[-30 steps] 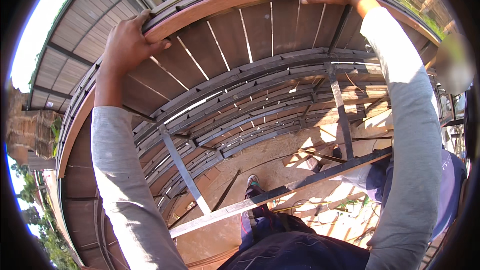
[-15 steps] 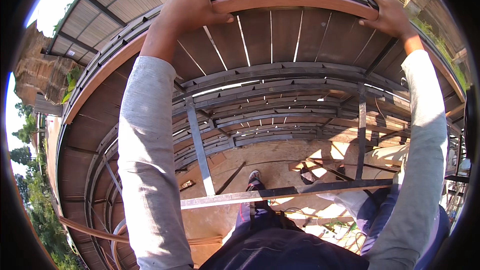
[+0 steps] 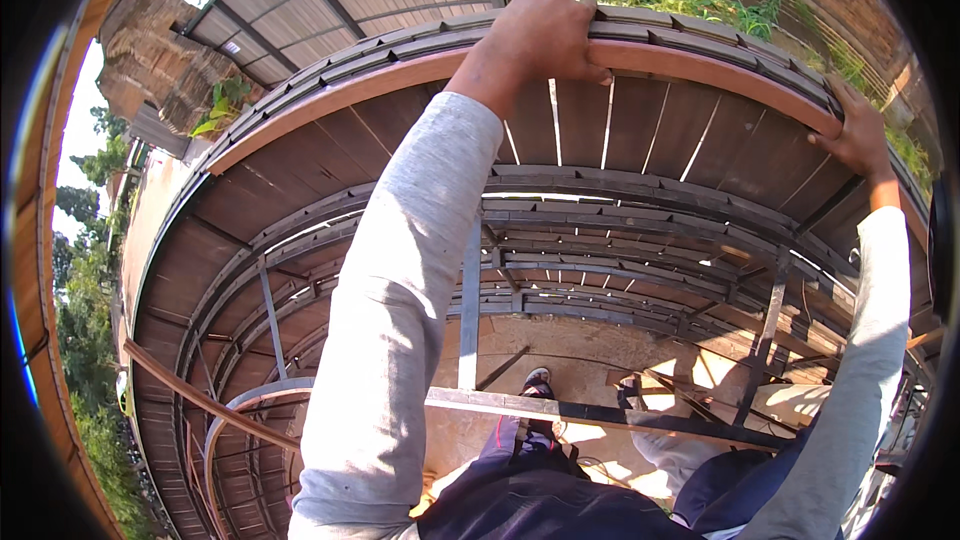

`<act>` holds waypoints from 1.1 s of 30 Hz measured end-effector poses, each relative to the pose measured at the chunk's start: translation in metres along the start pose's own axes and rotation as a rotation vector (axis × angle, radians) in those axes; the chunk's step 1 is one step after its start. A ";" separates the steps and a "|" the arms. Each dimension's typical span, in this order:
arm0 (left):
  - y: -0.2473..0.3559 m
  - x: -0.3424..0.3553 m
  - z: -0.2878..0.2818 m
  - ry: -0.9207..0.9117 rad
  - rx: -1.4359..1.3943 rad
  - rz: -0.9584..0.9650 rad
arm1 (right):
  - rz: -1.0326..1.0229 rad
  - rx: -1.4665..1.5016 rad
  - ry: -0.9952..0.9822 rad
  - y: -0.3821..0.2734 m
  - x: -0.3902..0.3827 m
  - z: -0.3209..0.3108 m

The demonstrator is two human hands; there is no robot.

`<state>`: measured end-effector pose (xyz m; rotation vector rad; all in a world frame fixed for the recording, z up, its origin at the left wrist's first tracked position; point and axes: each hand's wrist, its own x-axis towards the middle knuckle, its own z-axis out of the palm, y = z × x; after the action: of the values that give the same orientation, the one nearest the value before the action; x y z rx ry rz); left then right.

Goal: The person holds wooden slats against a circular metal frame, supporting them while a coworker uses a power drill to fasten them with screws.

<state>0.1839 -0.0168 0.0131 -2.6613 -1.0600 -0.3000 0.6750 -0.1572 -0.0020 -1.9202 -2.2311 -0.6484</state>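
A long reddish-brown strip [image 3: 710, 68] runs along the upper edge of a row of dark brown boards [image 3: 640, 120]. It looks curved in this wide view. My left hand [image 3: 550, 37] is closed over that edge, with the thumb on the near face of the strip and the other fingers hidden behind. Farther right, my right hand [image 3: 858, 132] clasps the strip in the same manner, thumb toward me. Both arms reach out far, in grey sleeves.
Dark metal bars form a frame below, with a horizontal bar [image 3: 600, 414] across my front and an upright [image 3: 470, 310] joined to it. A loose brown strip [image 3: 200, 390] slants at the left. Far below, a shoe [image 3: 538, 377] shows on the ground.
The view has swung left, so the boards and both hands appear farther right and lower. Both hands keep their hold on the reddish-brown strip.
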 end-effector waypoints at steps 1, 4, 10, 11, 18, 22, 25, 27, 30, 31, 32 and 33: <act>-0.001 -0.003 0.001 -0.009 0.003 -0.010 | 0.003 0.018 -0.003 0.000 0.001 0.002; -0.004 -0.005 0.002 -0.009 -0.022 -0.007 | -0.010 0.044 -0.010 0.006 0.006 0.007; -0.005 -0.003 0.001 -0.014 -0.056 -0.012 | -0.024 0.049 0.003 0.011 0.005 0.009; -0.005 -0.003 0.003 -0.011 -0.058 -0.012 | -0.024 0.042 -0.001 0.012 0.005 0.010; -0.005 -0.003 -0.001 -0.054 -0.089 -0.027 | 0.019 -0.073 -0.024 -0.002 0.004 0.006; -0.005 -0.001 -0.003 -0.080 -0.096 -0.030 | 0.036 -0.032 -0.010 -0.009 0.003 -0.001; -0.005 -0.001 -0.004 -0.096 -0.099 -0.028 | 0.072 -0.017 -0.033 -0.015 0.002 -0.002; -0.002 0.000 -0.005 -0.093 -0.107 -0.015 | 0.128 -0.030 -0.093 -0.018 -0.001 -0.005; -0.003 0.000 -0.007 -0.105 -0.097 -0.015 | 0.097 -0.131 -0.023 -0.055 0.002 -0.007; -0.003 0.000 -0.007 -0.098 -0.100 -0.018 | 0.072 -0.184 0.018 -0.076 0.004 -0.008; -0.003 0.000 -0.006 -0.099 -0.102 -0.021 | 0.031 -0.152 0.070 -0.099 0.009 -0.007; -0.004 -0.002 -0.008 -0.099 -0.099 -0.026 | -0.012 -0.117 0.125 -0.126 0.019 -0.006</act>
<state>0.1786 -0.0176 0.0204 -2.7780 -1.1390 -0.2334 0.5482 -0.1550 -0.0194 -1.8623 -2.1743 -0.8941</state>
